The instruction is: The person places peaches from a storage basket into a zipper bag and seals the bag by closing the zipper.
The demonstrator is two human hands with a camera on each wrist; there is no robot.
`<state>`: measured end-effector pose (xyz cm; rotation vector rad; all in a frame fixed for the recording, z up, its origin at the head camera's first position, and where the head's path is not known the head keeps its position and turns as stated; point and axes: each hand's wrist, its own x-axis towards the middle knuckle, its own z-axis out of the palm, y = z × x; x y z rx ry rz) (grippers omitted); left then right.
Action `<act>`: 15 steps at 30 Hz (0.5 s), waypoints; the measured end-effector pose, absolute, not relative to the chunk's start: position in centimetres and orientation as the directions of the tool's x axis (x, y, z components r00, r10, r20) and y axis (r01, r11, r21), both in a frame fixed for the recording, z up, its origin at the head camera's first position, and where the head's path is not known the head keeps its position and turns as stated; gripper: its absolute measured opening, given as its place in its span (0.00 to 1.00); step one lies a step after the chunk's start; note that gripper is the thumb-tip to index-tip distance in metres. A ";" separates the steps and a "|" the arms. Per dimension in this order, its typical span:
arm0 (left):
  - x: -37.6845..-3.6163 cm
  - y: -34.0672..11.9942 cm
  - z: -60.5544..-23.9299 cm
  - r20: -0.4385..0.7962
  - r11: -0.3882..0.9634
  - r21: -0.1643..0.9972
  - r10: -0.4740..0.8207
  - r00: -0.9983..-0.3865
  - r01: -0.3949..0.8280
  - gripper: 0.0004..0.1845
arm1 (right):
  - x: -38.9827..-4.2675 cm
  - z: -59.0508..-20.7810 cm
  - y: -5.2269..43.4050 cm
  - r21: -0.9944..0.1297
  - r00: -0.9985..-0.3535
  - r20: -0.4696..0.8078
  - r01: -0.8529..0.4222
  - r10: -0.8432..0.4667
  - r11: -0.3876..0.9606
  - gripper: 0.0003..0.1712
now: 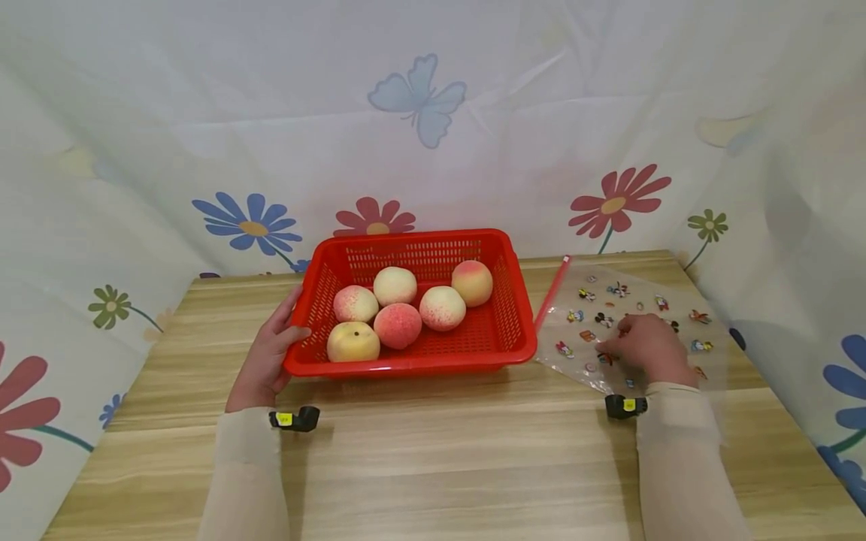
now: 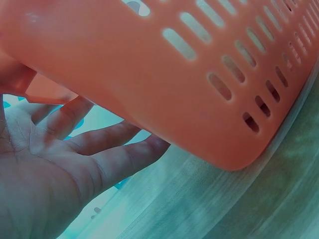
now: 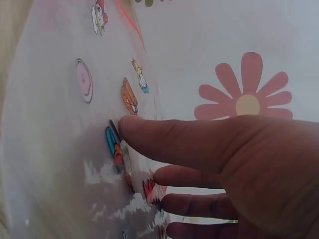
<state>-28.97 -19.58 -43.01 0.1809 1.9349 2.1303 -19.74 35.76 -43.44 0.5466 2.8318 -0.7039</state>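
A red plastic basket (image 1: 406, 367) with slotted walls sits at the table's middle, with several peaches (image 1: 398, 326) in pink, cream and yellow inside. My left hand (image 1: 269, 359) grips its left end, thumb over the rim and the other fingers against the outside wall. In the left wrist view those fingertips (image 2: 158, 143) touch the wall (image 2: 124, 94) below the rim. To the right, a clear zip bag (image 1: 564, 319) with printed cartoon figures lies flat. My right hand (image 1: 649, 347) rests on it, the thumb (image 3: 174, 139) apart from the other fingers.
The wooden table (image 1: 460, 458) stretches in front of the basket and to both sides. A white cloth (image 1: 298, 150) printed with flowers and a butterfly hangs behind and at both sides. The bag's red zip strip (image 1: 553, 291) lies close to the basket's right end.
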 end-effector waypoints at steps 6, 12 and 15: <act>-29.0 -19.6 -43.1 -0.058 -0.094 0.992 0.276 -0.960 -0.087 0.38 | -19.9 -43.5 35.9 -0.424 -0.931 -0.237 0.357 0.279 0.832 0.28; -28.9 -19.6 -43.1 -0.056 -0.089 0.993 0.275 -0.960 -0.083 0.38 | -20.2 -43.8 36.1 -0.417 -0.943 -0.229 0.318 0.240 0.851 0.26; -28.9 -19.6 -43.1 -0.057 -0.086 0.993 0.275 -0.960 -0.083 0.39 | -20.3 -43.9 36.2 -0.424 -0.939 -0.244 0.328 0.242 0.844 0.26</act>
